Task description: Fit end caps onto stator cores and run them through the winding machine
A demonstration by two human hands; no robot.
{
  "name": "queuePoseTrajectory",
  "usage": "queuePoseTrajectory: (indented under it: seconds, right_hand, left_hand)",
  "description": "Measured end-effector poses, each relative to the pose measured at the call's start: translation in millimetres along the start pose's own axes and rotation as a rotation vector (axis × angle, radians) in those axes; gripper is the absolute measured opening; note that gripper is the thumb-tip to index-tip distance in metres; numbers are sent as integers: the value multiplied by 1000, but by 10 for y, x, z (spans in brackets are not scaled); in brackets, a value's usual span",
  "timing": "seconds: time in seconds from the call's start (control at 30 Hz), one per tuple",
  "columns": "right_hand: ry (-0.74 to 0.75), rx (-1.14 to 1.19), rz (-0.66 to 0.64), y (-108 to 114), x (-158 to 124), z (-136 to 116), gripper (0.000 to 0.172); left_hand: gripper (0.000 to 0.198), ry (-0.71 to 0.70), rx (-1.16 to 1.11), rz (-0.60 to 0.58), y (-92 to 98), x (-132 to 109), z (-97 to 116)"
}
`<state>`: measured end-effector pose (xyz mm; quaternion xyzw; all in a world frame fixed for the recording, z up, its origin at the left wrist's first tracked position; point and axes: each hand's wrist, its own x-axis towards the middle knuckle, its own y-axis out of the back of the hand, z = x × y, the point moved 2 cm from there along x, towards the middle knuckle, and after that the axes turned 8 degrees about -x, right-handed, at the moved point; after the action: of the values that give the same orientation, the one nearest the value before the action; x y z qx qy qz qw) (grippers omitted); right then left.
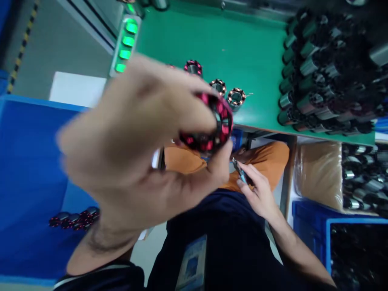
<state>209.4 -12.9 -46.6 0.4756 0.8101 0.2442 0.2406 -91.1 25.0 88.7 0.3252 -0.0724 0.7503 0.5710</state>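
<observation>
My left hand (136,149) is raised close to the camera, blurred, with fingers and thumb closed around a round stator ring (212,125) with red-wound coils. My right hand (257,190) rests low over my lap, fingers closed on a small pair of cutters (241,171) with a bluish handle. Three more wound stators (218,85) stand on the green bench mat (242,44) beyond the held ring.
A dense stack of dark cylindrical parts (327,68) fills the mat's right side. A blue crate (27,182) at left holds several red-wound stators (74,218). Another blue crate (309,218) with dark parts sits at lower right, beside a brown bag (318,169). Green indicator lights (125,44) glow at the bench's left edge.
</observation>
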Motion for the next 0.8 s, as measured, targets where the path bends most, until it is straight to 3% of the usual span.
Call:
queuePoseTrajectory:
  seconds: [0.1, 0.23, 0.33, 0.47, 0.8]
  right_hand:
    - [45, 68, 86, 173, -21, -207, 57]
    - [105, 145, 100, 298, -30, -380, 64]
    - [138, 182, 59, 274, -32, -405, 71]
    - [189, 231, 39, 222, -20, -421, 83]
    - [197, 181, 54, 207, 40, -486, 81]
  left_hand:
    - [17, -14, 66, -145, -293, -357, 80]
    - [26, 30, 99, -166, -469, -668, -107]
    - [36, 6, 108, -134, -459, -735, -197]
    - [44, -81, 132, -176, -404, -721, -184]
    - [26, 12, 213, -243, -348, -749, -158]
